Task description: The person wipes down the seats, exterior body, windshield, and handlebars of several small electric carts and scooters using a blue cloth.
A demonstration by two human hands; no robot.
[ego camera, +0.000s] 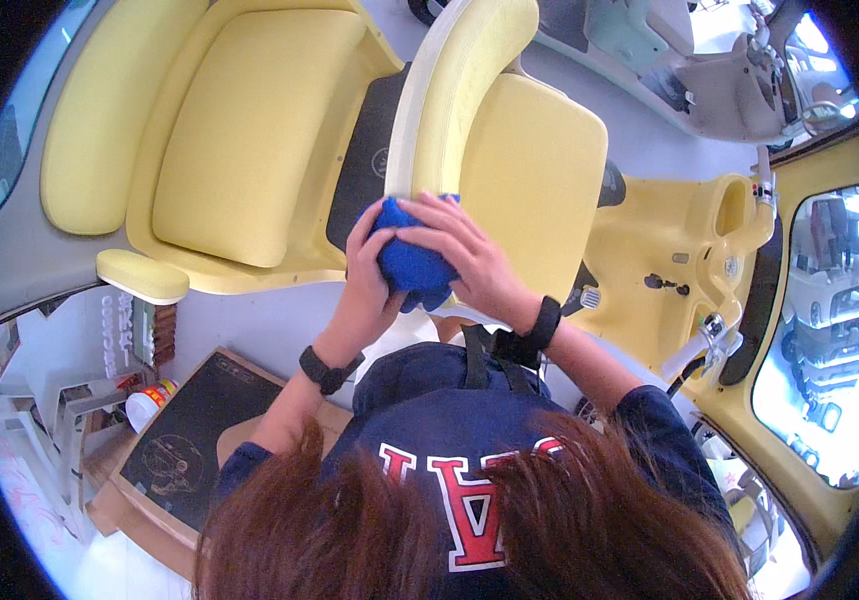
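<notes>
A bunched blue cloth (416, 262) is held between both my hands at the near end of a yellow padded backrest (467, 97). My left hand (371, 262) grips the cloth from its left side, thumb across the top. Over its right side lies my right hand (470, 251), fingers spread along the cloth's upper edge. The backrest rises behind a yellow front seat (534, 172). To the left is a wider yellow rear seat (257, 142) with its own back cushion (110, 112). Part of the backrest's near end is hidden behind the cloth and my fingers.
A small yellow armrest (142, 274) juts out at left. Handlebars (726, 266) and a yellow-framed windshield (823, 330) stand at right. A dark-topped cardboard box (189, 442) lies at lower left, beside a white tub (150, 405). Another vehicle (669, 67) is parked beyond.
</notes>
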